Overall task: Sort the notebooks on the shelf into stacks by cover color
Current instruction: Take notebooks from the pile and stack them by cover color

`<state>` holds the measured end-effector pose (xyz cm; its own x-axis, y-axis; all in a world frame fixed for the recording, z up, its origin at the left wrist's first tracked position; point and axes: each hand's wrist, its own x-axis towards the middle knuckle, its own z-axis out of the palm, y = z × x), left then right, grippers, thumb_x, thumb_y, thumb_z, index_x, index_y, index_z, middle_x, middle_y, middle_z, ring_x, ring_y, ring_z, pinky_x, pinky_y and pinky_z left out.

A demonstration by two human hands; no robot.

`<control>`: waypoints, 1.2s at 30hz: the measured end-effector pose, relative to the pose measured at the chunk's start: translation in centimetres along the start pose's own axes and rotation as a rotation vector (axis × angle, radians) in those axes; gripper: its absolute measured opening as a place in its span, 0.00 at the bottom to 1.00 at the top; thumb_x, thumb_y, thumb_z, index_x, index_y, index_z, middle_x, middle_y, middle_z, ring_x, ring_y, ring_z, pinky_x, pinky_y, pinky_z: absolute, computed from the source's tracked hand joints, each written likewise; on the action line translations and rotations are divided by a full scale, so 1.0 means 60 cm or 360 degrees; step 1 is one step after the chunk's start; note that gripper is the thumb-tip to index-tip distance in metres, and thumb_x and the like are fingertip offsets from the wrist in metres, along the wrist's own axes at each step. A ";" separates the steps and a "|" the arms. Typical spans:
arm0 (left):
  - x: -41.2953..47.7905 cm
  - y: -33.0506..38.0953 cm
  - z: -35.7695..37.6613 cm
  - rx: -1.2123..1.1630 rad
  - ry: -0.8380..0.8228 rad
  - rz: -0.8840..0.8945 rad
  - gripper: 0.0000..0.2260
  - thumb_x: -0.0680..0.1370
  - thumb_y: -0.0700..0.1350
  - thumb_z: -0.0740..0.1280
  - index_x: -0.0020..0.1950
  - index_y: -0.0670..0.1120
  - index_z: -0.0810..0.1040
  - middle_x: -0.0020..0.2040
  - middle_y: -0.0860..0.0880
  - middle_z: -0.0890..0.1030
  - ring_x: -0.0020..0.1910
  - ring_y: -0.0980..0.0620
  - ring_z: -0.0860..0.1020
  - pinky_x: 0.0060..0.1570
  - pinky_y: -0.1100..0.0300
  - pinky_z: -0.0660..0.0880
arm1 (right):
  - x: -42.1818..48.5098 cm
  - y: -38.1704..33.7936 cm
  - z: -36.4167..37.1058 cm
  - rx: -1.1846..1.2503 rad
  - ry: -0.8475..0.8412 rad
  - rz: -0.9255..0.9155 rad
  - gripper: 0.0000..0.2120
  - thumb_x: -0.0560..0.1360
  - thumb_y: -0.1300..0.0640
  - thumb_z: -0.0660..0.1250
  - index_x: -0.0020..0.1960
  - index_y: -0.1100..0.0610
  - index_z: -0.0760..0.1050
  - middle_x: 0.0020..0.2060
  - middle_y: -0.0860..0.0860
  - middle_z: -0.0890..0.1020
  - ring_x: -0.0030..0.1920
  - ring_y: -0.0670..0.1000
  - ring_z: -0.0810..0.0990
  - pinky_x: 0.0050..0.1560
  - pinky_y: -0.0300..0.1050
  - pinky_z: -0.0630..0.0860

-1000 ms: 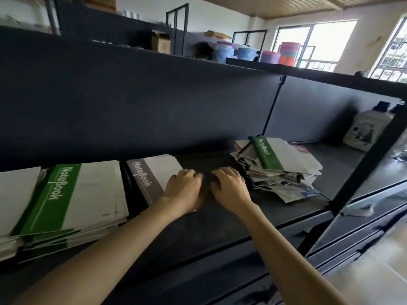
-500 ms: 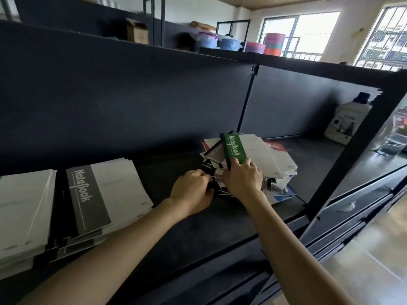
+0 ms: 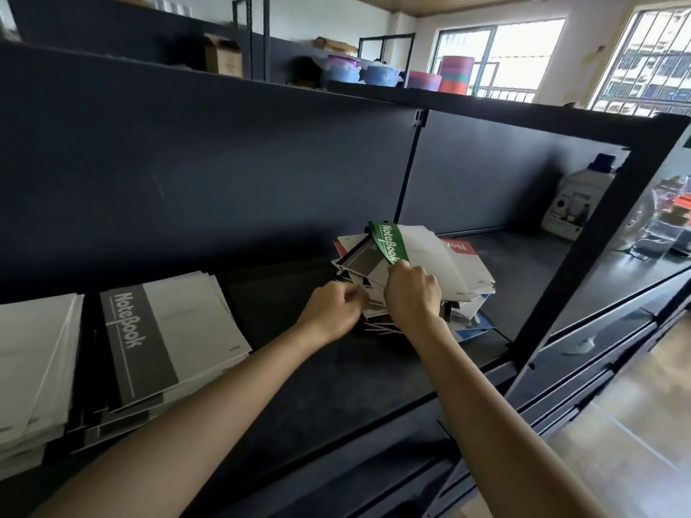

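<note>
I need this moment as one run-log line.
right hand: grips green notebook | left hand: at pile edge | grey stack: on shelf, left

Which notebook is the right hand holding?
The green-banded notebook atop the messy pile, its corner pinched and bent upward; the grey notebook and red notebook lie beneath.

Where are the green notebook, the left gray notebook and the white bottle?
green notebook (image 3: pixel 389 243): head view, on its green band.
left gray notebook (image 3: pixel 142 342): head view, on its gray band.
white bottle (image 3: pixel 570 213): head view, on its label.

Head view, down onto shelf (image 3: pixel 336 368)
</note>
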<state>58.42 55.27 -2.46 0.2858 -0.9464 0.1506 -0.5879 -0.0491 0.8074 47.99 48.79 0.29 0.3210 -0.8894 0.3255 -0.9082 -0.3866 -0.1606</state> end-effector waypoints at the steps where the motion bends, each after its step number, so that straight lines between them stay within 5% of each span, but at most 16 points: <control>1: 0.000 0.000 -0.003 -0.0136 -0.0008 -0.0081 0.11 0.81 0.48 0.59 0.50 0.47 0.80 0.50 0.45 0.83 0.49 0.50 0.80 0.48 0.58 0.75 | -0.002 0.001 -0.001 0.0059 0.0018 0.0032 0.10 0.80 0.63 0.56 0.58 0.64 0.73 0.54 0.61 0.80 0.53 0.61 0.80 0.41 0.45 0.71; 4: -0.009 0.004 -0.014 -0.0679 -0.0091 -0.0321 0.10 0.82 0.49 0.58 0.52 0.49 0.78 0.51 0.50 0.82 0.50 0.53 0.79 0.43 0.59 0.72 | -0.017 -0.003 -0.008 0.0219 0.0093 0.0052 0.11 0.79 0.66 0.54 0.57 0.65 0.73 0.51 0.62 0.80 0.51 0.63 0.79 0.40 0.46 0.69; 9: -0.034 0.007 -0.040 -0.1404 -0.0358 -0.0492 0.16 0.82 0.56 0.51 0.57 0.52 0.75 0.52 0.48 0.81 0.53 0.48 0.78 0.52 0.50 0.73 | -0.079 -0.053 -0.016 0.0283 0.0084 -0.0247 0.10 0.79 0.61 0.54 0.56 0.63 0.71 0.48 0.61 0.81 0.48 0.62 0.79 0.38 0.45 0.65; 13: -0.061 -0.004 -0.052 -0.1905 -0.0241 -0.0600 0.17 0.82 0.54 0.54 0.55 0.46 0.78 0.48 0.48 0.83 0.47 0.52 0.81 0.47 0.57 0.77 | -0.125 -0.092 0.009 0.0234 -0.0013 -0.0587 0.15 0.79 0.59 0.56 0.64 0.61 0.69 0.56 0.56 0.78 0.54 0.59 0.78 0.42 0.47 0.68; 18: -0.096 -0.027 -0.061 -0.1793 0.0087 -0.0551 0.16 0.82 0.41 0.54 0.71 0.45 0.67 0.55 0.45 0.78 0.48 0.50 0.79 0.41 0.58 0.74 | -0.158 -0.105 0.034 0.0446 0.0019 -0.0767 0.19 0.72 0.64 0.62 0.63 0.62 0.73 0.62 0.54 0.77 0.59 0.58 0.76 0.46 0.50 0.75; 25: -0.151 -0.044 -0.063 -0.1636 0.0316 -0.0491 0.15 0.82 0.35 0.52 0.64 0.48 0.68 0.51 0.45 0.78 0.43 0.47 0.78 0.34 0.55 0.75 | -0.191 -0.088 0.044 0.0633 -0.0020 -0.0911 0.17 0.72 0.55 0.60 0.55 0.61 0.80 0.56 0.57 0.81 0.56 0.60 0.80 0.53 0.58 0.76; 28: -0.172 -0.047 -0.059 -0.1594 0.0370 -0.0463 0.15 0.82 0.34 0.51 0.63 0.49 0.67 0.53 0.45 0.77 0.46 0.45 0.78 0.39 0.51 0.78 | -0.192 -0.073 0.046 0.0628 0.0109 -0.0821 0.17 0.72 0.52 0.61 0.51 0.61 0.81 0.52 0.58 0.82 0.54 0.62 0.80 0.50 0.63 0.76; 31: -0.189 -0.052 -0.061 -0.1516 0.0408 -0.0453 0.14 0.82 0.34 0.52 0.62 0.49 0.67 0.53 0.45 0.77 0.49 0.44 0.79 0.42 0.49 0.79 | -0.194 -0.058 0.051 0.0741 0.0071 -0.0728 0.22 0.71 0.46 0.59 0.53 0.60 0.81 0.57 0.60 0.80 0.60 0.66 0.75 0.57 0.67 0.71; 36: -0.217 -0.063 -0.073 -0.1282 0.0504 -0.0434 0.15 0.81 0.34 0.53 0.63 0.50 0.66 0.56 0.46 0.76 0.52 0.46 0.78 0.42 0.49 0.80 | -0.205 -0.065 0.040 0.0720 -0.0155 -0.0606 0.26 0.73 0.41 0.65 0.67 0.53 0.72 0.72 0.52 0.65 0.71 0.60 0.63 0.69 0.52 0.59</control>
<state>60.25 69.17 -4.93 0.6023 -0.7966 -0.0506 0.2037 0.0921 0.9747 48.21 60.65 -5.31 0.6441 -0.6778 0.3545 -0.5268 -0.7291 -0.4369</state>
